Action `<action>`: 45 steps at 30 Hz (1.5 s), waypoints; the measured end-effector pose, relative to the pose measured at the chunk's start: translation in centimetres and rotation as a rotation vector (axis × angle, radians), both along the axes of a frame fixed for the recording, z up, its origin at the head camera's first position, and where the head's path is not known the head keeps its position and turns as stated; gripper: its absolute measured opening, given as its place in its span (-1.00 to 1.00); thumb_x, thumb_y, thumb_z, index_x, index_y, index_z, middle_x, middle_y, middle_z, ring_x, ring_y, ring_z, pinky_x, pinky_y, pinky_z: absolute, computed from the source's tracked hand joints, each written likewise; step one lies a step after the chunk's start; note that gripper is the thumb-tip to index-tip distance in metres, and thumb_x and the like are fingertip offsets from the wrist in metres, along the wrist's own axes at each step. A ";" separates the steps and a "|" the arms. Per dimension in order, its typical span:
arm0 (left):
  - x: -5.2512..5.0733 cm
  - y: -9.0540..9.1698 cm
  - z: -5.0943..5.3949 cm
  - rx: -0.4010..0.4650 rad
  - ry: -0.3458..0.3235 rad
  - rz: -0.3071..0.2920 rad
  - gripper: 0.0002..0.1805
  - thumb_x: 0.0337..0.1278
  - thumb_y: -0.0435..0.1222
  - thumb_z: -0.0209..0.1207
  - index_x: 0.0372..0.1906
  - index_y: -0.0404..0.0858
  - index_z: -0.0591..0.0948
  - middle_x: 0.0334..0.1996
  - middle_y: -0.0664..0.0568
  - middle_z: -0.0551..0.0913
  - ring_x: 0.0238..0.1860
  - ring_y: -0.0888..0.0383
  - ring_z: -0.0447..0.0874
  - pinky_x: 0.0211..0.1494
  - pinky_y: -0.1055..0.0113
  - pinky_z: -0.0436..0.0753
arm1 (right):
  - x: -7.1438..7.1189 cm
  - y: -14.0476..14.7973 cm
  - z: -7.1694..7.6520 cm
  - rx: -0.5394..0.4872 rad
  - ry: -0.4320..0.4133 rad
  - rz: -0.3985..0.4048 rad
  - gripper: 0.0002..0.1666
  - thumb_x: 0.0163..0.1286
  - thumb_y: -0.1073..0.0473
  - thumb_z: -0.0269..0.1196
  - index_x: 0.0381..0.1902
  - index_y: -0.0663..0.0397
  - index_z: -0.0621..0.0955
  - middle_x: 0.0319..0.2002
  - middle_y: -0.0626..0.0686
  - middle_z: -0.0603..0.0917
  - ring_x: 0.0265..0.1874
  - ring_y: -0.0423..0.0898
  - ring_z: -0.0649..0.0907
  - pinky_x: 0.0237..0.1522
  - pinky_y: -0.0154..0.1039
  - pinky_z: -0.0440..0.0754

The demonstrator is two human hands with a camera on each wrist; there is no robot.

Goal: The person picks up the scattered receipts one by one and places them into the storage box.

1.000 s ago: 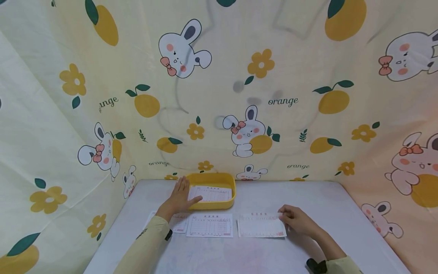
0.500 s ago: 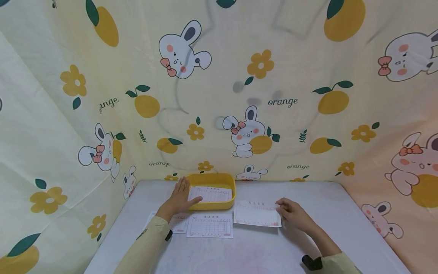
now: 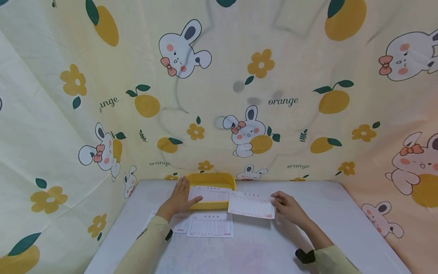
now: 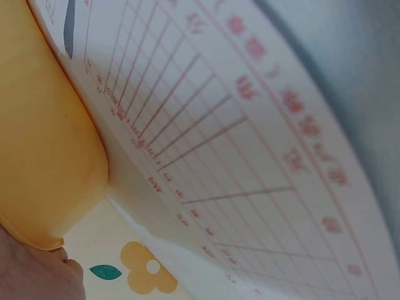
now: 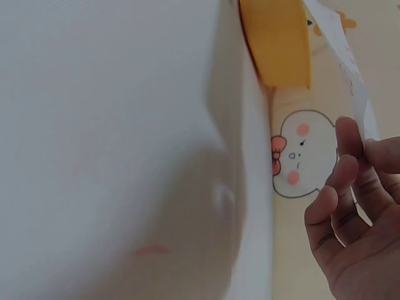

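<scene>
A printed paper form (image 3: 251,205) hangs above the table, its far right corner pinched between thumb and fingers of my right hand (image 3: 291,208). In the right wrist view the form (image 5: 353,75) appears almost edge-on, rising from the fingertips. Its left edge overlaps the front right corner of a yellow plastic tray (image 3: 212,206) in the head view. Another printed form (image 3: 208,193) lies inside that tray. My left hand (image 3: 179,198) rests at the tray's left side, fingers straight and thumb stretched across the front left corner.
Flat on the white table (image 3: 205,255), in front of the tray, lies a printed form (image 3: 210,225). More forms (image 3: 179,223) lie to its left, partly under the left forearm. A patterned curtain (image 3: 219,95) stands behind the table and along both sides.
My right hand has lifted the form off the table and carried it left and away from me, up to the tray's corner. The left hand has stayed still.
</scene>
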State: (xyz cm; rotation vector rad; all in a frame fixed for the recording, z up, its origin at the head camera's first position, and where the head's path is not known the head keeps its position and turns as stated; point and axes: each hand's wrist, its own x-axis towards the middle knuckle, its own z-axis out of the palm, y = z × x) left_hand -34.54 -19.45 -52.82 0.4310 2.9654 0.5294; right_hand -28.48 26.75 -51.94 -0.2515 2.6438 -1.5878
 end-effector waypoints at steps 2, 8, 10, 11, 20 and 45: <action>-0.1 0.0 0.0 -0.018 -0.006 -0.002 0.41 0.31 0.59 -0.12 0.70 -0.49 -0.24 0.73 -0.34 -0.41 0.74 -0.23 -0.52 0.75 -0.13 -0.31 | -0.1 -0.3 0.1 -0.009 0.001 -0.008 -0.75 0.64 0.29 0.22 0.16 0.30 0.59 -0.42 0.11 0.59 -0.46 -0.08 0.51 -0.49 -0.33 0.46; 0.2 0.1 0.4 0.004 -0.005 0.005 0.38 0.35 0.54 -0.05 0.70 -0.51 -0.18 0.73 -0.37 -0.36 0.74 -0.27 -0.46 0.75 -0.17 -0.23 | -0.8 -0.9 0.3 -0.024 0.006 -0.036 -0.73 0.64 0.28 0.22 0.18 0.31 0.59 -0.38 0.08 0.63 -0.39 -0.06 0.55 -0.42 -0.30 0.52; 0.3 0.1 0.5 0.006 -0.004 0.008 0.37 0.35 0.53 -0.03 0.70 -0.51 -0.16 0.73 -0.37 -0.35 0.74 -0.27 -0.44 0.75 -0.17 -0.20 | -1.0 -1.3 0.4 -0.026 -0.005 -0.056 -0.72 0.64 0.27 0.23 0.20 0.29 0.60 -0.38 0.05 0.64 -0.38 -0.05 0.57 -0.39 -0.26 0.56; 0.3 0.1 0.5 0.001 -0.006 0.009 0.37 0.35 0.53 -0.03 0.70 -0.50 -0.17 0.73 -0.36 -0.35 0.74 -0.27 -0.45 0.75 -0.16 -0.20 | -1.1 -1.4 0.4 -0.027 -0.009 -0.062 -0.71 0.64 0.26 0.23 0.21 0.28 0.60 -0.37 0.04 0.65 -0.37 -0.05 0.57 -0.38 -0.24 0.57; 0.1 -0.1 0.0 -0.007 0.010 0.001 0.38 0.33 0.55 -0.06 0.70 -0.51 -0.16 0.73 -0.37 -0.36 0.74 -0.27 -0.45 0.75 -0.15 -0.21 | -2.1 -3.2 1.1 -0.037 -0.011 -0.095 -0.73 0.62 0.28 0.23 0.19 0.23 0.63 -0.35 0.05 0.68 -0.35 -0.04 0.59 -0.36 -0.24 0.56; 0.5 0.3 0.6 -0.026 0.009 0.008 0.31 0.42 0.46 -0.02 0.69 -0.53 -0.15 0.73 -0.39 -0.33 0.74 -0.27 -0.43 0.75 -0.15 -0.22 | -5.1 -7.7 1.7 -0.061 0.020 -0.049 -0.75 0.60 0.32 0.25 0.16 0.28 0.67 -0.29 0.08 0.71 -0.38 -0.02 0.61 -0.39 -0.31 0.58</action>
